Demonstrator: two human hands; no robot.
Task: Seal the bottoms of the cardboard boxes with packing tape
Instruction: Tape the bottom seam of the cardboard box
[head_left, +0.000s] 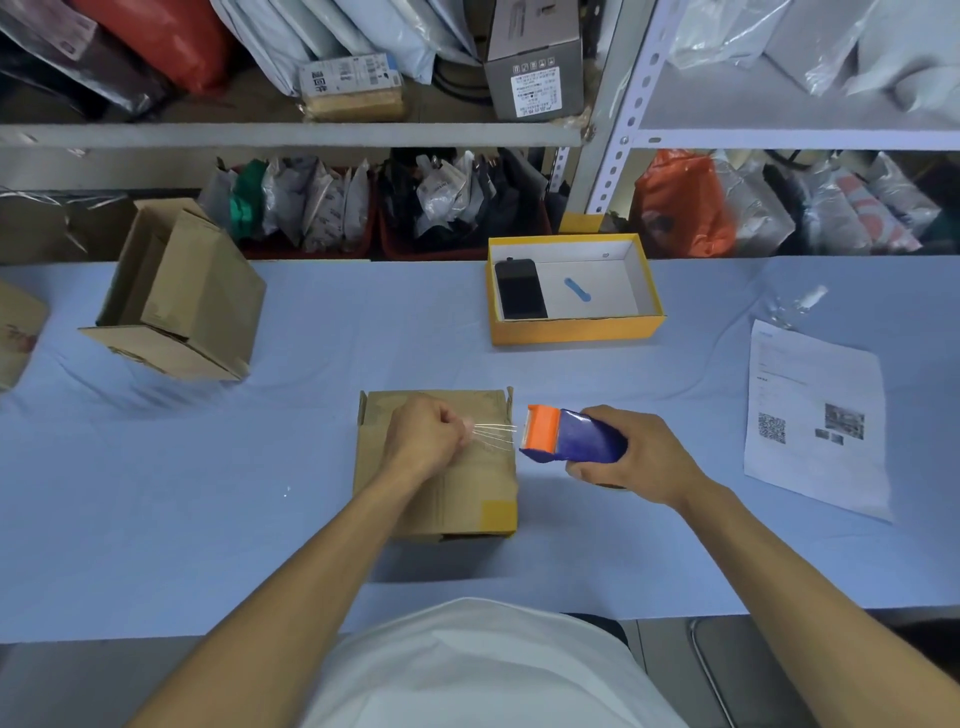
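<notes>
Box sits centre on table, left hand on top of it, right hand with dispenser just off its right edge. Open box far left, tray behind-right with phone inside, sheet far right. Shelves behind table.

Brightness: the scene was evenly and fairly dimly lit, with a cool bluish cast over the table cover.
Light source: it seemed to come from overhead, the lamp out of view.
Shadows: a soft shadow lay at 6 o'clock of the cardboard box; the lower shelf was dark.
Glare: a faint sheen showed on the plastic bags at 1 o'clock.
Distortion: the shelf edges bowed near the frame borders.
Blur: the corners were smeared; the centre was sharper.
</notes>
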